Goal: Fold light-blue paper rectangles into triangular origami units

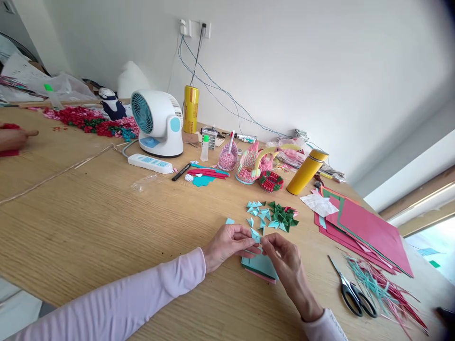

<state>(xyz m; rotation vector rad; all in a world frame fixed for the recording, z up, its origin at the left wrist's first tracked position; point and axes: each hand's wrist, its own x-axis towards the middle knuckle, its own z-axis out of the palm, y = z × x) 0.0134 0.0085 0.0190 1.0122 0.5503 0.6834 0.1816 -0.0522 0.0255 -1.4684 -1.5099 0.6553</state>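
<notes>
A small light-blue folded paper piece (255, 235) is pinched between my two hands. My left hand (234, 244) grips its left side with thumb and fingers. On its right edge, the thumb and fingertips of my right hand (282, 253) close in a pinch. Below them lies a stack of light-blue paper (261, 266) with pink and dark sheets underneath. Just beyond my fingers are loose light-blue folded triangles (263, 214) beside a pile of dark green folded triangles (283, 216).
Scissors (351, 291) and thin paper strips (382, 284) lie at right, near large red sheets (373, 227). Behind stand a yellow flask (307, 173), folded-paper swans (249, 163), a white fan (158, 123) and a power strip (150, 163). Another person's hand (14, 139) shows at far left.
</notes>
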